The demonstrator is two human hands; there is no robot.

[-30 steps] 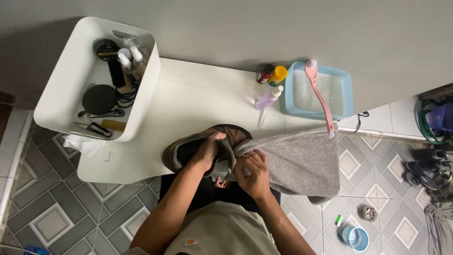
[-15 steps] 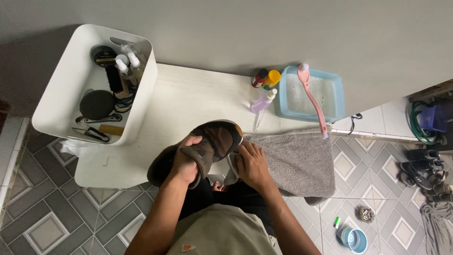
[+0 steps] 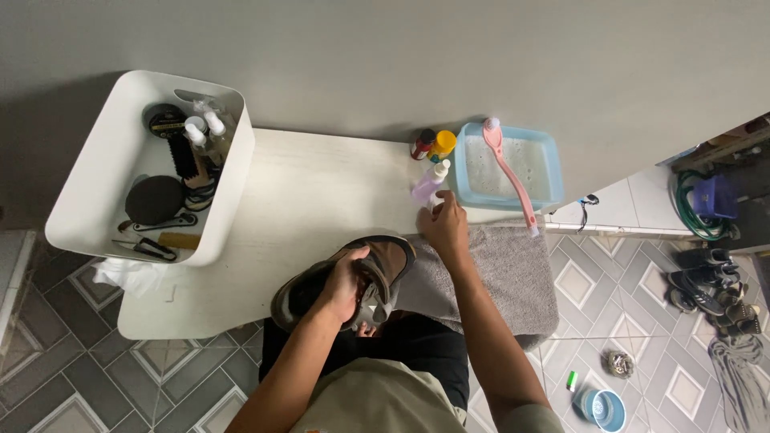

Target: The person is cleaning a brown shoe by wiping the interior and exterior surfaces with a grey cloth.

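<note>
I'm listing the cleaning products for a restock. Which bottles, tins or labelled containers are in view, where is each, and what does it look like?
Spray bottle: on the table by the basin, at the right hand; pale purple, white top.
Small bottle: at the wall; dark red, black cap.
Yellow container: beside it; round, yellow.
Round tin: in the white bin; black lid with label.
White bottles: in the bin's far corner.
The left hand holds a brown shoe.

The left hand (image 3: 346,282) is curled shut, fingers wrapped over and thumb up, its forearm rising from the lower left, elbow bent. The right hand (image 3: 443,227) reaches further forward, palm down, its fingertips (image 3: 434,207) closing loosely, the right forearm stretched long and nearly straight from the lower right.
</note>
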